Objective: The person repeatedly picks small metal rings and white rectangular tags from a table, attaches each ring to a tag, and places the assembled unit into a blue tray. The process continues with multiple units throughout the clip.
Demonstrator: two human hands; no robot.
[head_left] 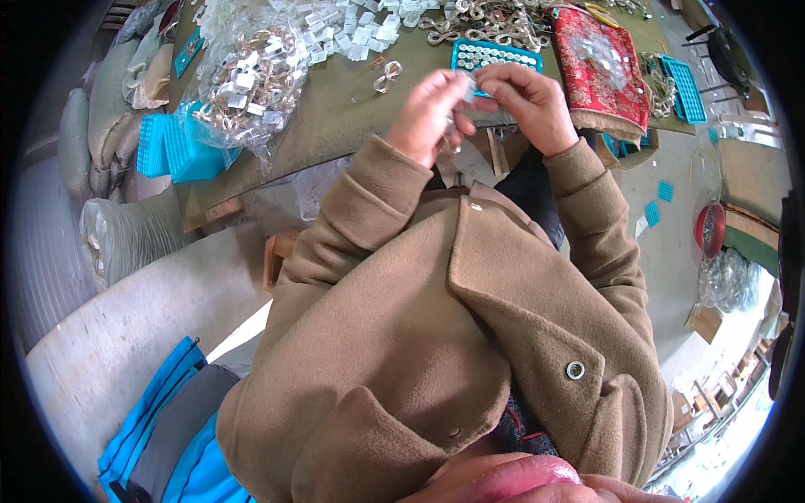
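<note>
**Both hands pinch a small clear piece over the table's near edge**

Head view: the left hand (432, 113) and the right hand (527, 102) meet fingertip to fingertip above the near edge of the olive-green table (335, 109). Between them they grip a small clear piece (470, 82); its exact shape is too small to tell. Both hands are closed around it, with tan coat sleeves running back toward the lower edge.

Just behind the hands lies a teal tray (495, 54) holding rows of pale round pieces. To its right sits a red patterned cushion (599, 67), reaching the table's near edge, with another teal tray (681, 88) beyond it. Toward the left corner rests a clear plastic bag (247, 80) stuffed with looped pieces and small white tags, and beside it, at the left edge, a stack of teal trays (176, 147). Loose clear square pieces (352, 29) are scattered along the far side.
</note>
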